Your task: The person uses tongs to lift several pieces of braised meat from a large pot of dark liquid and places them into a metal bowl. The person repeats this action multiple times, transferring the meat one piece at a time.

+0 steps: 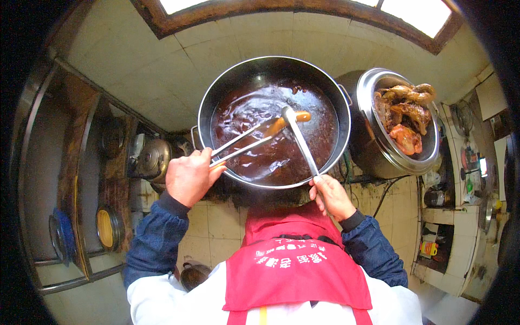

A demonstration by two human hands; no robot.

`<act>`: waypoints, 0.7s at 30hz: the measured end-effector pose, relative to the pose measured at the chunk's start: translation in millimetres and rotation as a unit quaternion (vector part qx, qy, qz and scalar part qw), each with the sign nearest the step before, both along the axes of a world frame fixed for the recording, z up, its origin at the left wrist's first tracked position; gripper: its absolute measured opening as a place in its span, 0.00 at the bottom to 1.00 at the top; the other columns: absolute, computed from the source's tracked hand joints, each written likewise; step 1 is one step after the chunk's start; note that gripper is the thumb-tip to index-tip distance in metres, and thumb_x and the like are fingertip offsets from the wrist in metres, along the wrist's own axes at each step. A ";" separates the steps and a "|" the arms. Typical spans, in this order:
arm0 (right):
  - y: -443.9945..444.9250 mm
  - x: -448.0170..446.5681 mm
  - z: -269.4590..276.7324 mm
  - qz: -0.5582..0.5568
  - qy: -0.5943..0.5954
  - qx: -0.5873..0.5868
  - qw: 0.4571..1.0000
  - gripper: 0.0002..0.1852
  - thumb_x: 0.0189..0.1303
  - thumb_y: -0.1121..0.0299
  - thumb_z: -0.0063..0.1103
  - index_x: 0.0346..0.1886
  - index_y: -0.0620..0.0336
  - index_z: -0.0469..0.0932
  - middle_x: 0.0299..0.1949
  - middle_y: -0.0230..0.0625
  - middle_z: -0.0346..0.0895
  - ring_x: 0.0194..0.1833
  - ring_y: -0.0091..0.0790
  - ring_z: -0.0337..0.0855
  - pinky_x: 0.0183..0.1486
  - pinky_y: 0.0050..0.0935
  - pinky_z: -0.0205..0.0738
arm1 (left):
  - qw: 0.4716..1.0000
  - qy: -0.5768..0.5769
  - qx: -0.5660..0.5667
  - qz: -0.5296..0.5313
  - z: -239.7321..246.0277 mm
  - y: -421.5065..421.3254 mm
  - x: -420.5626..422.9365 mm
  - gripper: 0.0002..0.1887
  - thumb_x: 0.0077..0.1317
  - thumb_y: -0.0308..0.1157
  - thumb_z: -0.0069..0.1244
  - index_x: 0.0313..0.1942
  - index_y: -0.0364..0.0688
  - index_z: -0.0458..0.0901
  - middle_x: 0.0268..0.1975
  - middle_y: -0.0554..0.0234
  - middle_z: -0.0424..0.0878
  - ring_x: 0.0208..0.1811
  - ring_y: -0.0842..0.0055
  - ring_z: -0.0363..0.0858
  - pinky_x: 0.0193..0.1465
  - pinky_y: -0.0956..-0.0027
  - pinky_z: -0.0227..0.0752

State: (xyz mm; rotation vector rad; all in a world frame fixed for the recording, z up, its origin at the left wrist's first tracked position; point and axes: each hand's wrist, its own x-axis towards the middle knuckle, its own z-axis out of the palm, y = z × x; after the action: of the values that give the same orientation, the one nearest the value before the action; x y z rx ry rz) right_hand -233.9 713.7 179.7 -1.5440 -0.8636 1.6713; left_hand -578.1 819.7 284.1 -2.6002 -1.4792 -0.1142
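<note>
A large round metal pot (274,186) of dark brown liquid (260,156) stands in front of me. My left hand (190,174), at the pot's near left rim, grips a pair of metal tongs (243,149). Their far ends meet an elongated orange-brown piece of food (277,126) over the middle of the liquid; its exact kind is unclear. At the near right rim, my right hand (331,197) holds the long handle of a metal ladle or spoon (302,144). Its head crosses over the food, and part of the piece shows beyond it.
Right of the pot, browned cooked poultry pieces (408,115) fill a metal basin (365,95) atop a large vessel. A lidded metal pot (154,158) stands at left, near shelves holding a yellow basket (106,228). A dark cable (388,195) runs at right. The tiled wall (260,38) rises behind.
</note>
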 end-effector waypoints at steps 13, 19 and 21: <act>-13.8 40.8 31.8 -0.046 -0.209 0.117 0.970 0.14 0.80 0.60 0.49 0.37 0.59 0.71 0.23 0.28 0.74 0.14 0.20 0.68 0.16 0.25 0.60 | 0.977 0.121 -0.142 -0.100 -11.2 24.2 7.0 0.29 0.54 0.59 0.68 0.34 0.38 0.81 0.29 0.50 0.87 0.32 0.58 0.89 0.36 0.56 0.82; -21.9 33.4 25.5 -0.059 -0.202 0.127 0.969 0.15 0.79 0.59 0.52 0.37 0.61 0.74 0.22 0.28 0.76 0.18 0.23 0.71 0.23 0.28 0.66 | 0.963 0.153 -0.194 -0.106 -54.2 38.3 49.1 0.31 0.57 0.60 0.66 0.37 0.37 0.82 0.32 0.50 0.88 0.34 0.56 0.90 0.36 0.53 0.82; -25.1 33.6 23.7 -0.056 -0.208 0.126 0.968 0.15 0.79 0.60 0.52 0.38 0.61 0.74 0.23 0.29 0.77 0.18 0.23 0.71 0.23 0.28 0.67 | 0.961 0.160 -0.206 -0.094 -63.1 40.9 53.2 0.29 0.60 0.59 0.64 0.39 0.38 0.83 0.34 0.49 0.89 0.36 0.56 0.90 0.39 0.53 0.82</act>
State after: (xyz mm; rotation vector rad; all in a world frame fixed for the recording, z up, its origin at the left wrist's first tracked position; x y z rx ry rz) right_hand -200.3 688.6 203.4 -1.7513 -1.1320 1.1211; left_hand -524.9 860.6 221.0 -2.8872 -1.2442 0.6311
